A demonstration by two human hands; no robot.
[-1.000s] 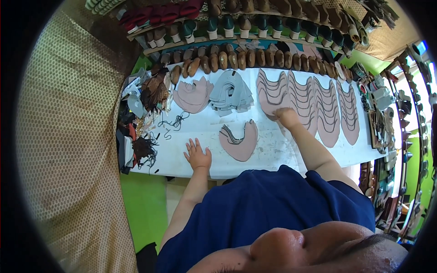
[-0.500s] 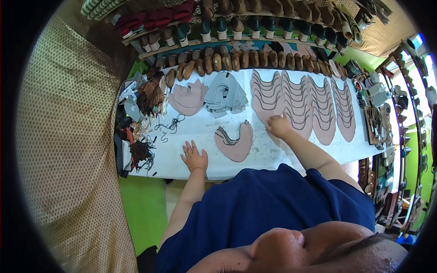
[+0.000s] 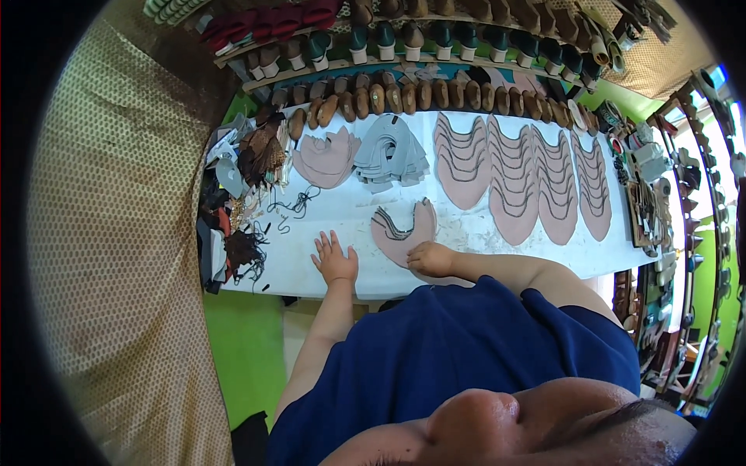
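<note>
My left hand (image 3: 336, 262) lies flat on the white tabletop near its front edge, fingers spread, holding nothing. Just right of it rests a small stack of pink U-shaped shoe upper pieces (image 3: 398, 247) with dark inner edges. The fingers of my right hand (image 3: 432, 259) are curled together on the lower right edge of this stack; its fingertips are partly hidden. Farther right, several overlapping rows of the same pink uppers (image 3: 513, 225) fan out across the table. Behind my left hand sit a pile of pink pieces (image 3: 325, 167) and a pile of grey-blue pieces (image 3: 388, 151).
Wooden shoe lasts (image 3: 423, 97) line the table's back edge, below shelves of shoes (image 3: 443, 39). Cords (image 3: 297, 203) and dark scraps (image 3: 247, 252) clutter the left end. Tools and boxes (image 3: 641, 210) crowd the right end. A patterned curtain (image 3: 124, 256) hangs at left.
My right hand has moved left and nearer, from the leftmost row of laid-out uppers to the small stack in front of me. My left hand stays flat on the table.
</note>
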